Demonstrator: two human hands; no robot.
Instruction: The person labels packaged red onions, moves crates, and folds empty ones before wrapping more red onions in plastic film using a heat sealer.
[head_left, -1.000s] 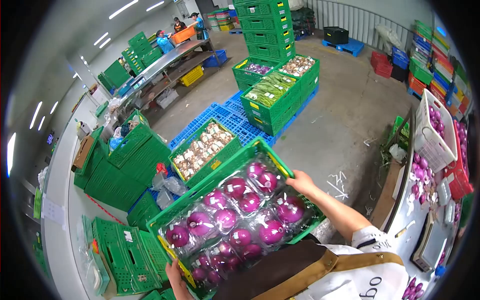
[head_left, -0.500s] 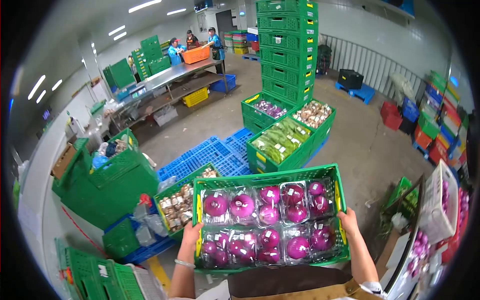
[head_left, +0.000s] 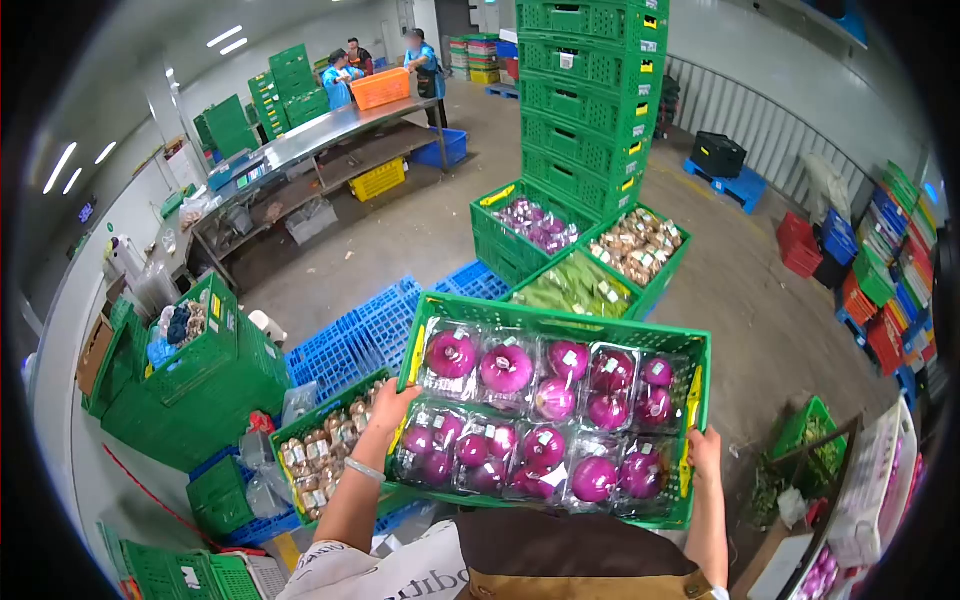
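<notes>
Crate of packed onions is held at left and right ends by left hand and right hand; judged heavy, stiff, best gripped there.

In the last second we have swung our crate of purple onions from a steep slant to nearly level, now covering the near edge of the green vegetables.
</notes>
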